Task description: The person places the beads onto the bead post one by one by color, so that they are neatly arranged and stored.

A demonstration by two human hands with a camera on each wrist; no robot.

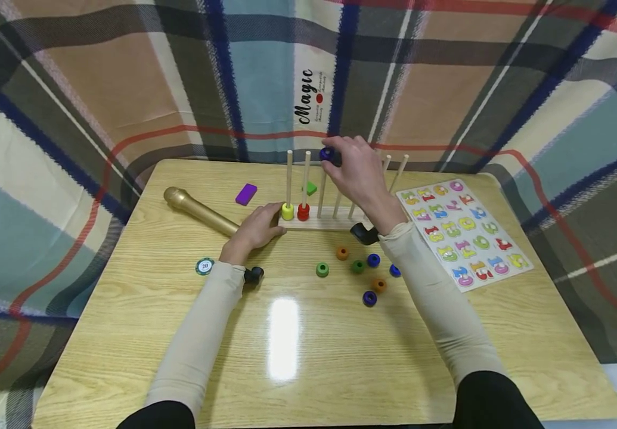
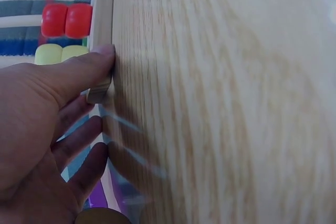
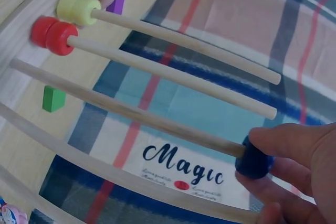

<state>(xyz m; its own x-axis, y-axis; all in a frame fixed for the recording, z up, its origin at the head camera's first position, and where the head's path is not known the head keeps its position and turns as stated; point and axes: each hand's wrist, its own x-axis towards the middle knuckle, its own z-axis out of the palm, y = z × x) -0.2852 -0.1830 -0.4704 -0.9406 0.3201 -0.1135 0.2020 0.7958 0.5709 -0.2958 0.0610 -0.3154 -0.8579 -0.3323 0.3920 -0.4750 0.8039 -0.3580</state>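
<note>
My right hand (image 1: 359,170) pinches a dark blue bead (image 3: 254,157) between thumb and fingers, at the top of the third peg (image 3: 131,111) of a wooden peg rack. The peg's tip meets the bead in the right wrist view. My left hand (image 1: 257,229) holds the left end of the rack's pale base (image 1: 321,224), its thumb (image 2: 89,69) along the front. Two yellow beads (image 3: 79,9) sit at the bottom of the first peg and two red beads (image 3: 54,35) on the second. The pegs further right are partly hidden behind my right hand.
Loose green (image 1: 322,270), orange (image 1: 342,253) and blue beads (image 1: 369,298) lie in front of the rack. A sticker sheet (image 1: 464,232) is at right. Leftward are a gold microphone-shaped stick (image 1: 201,210), a purple block (image 1: 246,194) and a chip (image 1: 204,266); a green block (image 1: 310,188) lies behind the pegs.
</note>
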